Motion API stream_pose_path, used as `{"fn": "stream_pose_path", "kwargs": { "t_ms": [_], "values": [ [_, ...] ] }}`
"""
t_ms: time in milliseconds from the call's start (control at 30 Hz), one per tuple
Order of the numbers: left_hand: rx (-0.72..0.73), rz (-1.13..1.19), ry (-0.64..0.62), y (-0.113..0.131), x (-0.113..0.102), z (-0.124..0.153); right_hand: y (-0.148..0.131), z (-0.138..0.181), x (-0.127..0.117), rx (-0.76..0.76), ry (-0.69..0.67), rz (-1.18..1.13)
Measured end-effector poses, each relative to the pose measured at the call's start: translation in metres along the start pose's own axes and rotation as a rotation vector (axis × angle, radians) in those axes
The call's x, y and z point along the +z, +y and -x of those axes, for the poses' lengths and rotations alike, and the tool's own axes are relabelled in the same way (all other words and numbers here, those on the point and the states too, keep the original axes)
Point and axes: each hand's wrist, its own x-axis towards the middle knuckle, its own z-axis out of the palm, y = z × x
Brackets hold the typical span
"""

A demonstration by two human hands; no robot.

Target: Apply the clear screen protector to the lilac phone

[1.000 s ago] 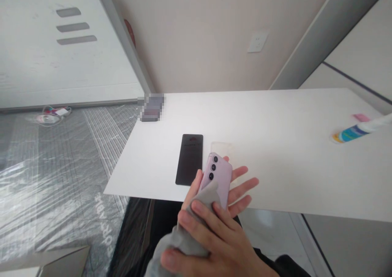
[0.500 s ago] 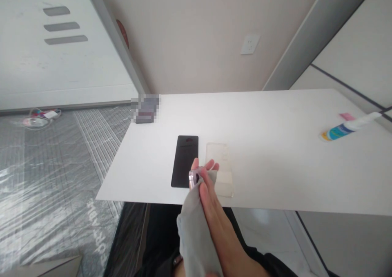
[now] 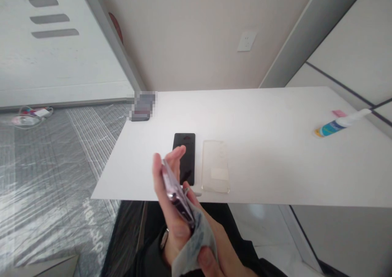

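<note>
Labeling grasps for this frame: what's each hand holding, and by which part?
Left hand holds the lilac phone edge-on, its grip along the long sides, fingers behind it. Right hand pinches the grey cloth against the phone's lower end.

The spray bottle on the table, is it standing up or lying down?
Lying down: the spray bottle rests on its side on the table.

The phone [image 3: 175,189] has a glossy pinkish metal edge; the cloth [image 3: 196,244] is soft, matt grey fabric. The case [image 3: 215,166] is clear smooth plastic, the black panel [image 3: 185,154] glossy, the table [image 3: 275,146] matt white.
</note>
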Motion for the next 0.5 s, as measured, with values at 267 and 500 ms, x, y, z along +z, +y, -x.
{"fn": "stream_pose_path", "kwargs": {
  "t_ms": [267,500],
  "values": [
    [-0.016,0.201,0.07,0.017,0.004,-0.052,0.021,0.008,-0.068,0.185,0.304,0.113],
    [-0.219,0.102,-0.031,-0.008,-0.002,-0.044,0.053,-0.004,-0.119,0.199,0.511,0.639]
  ]
}}
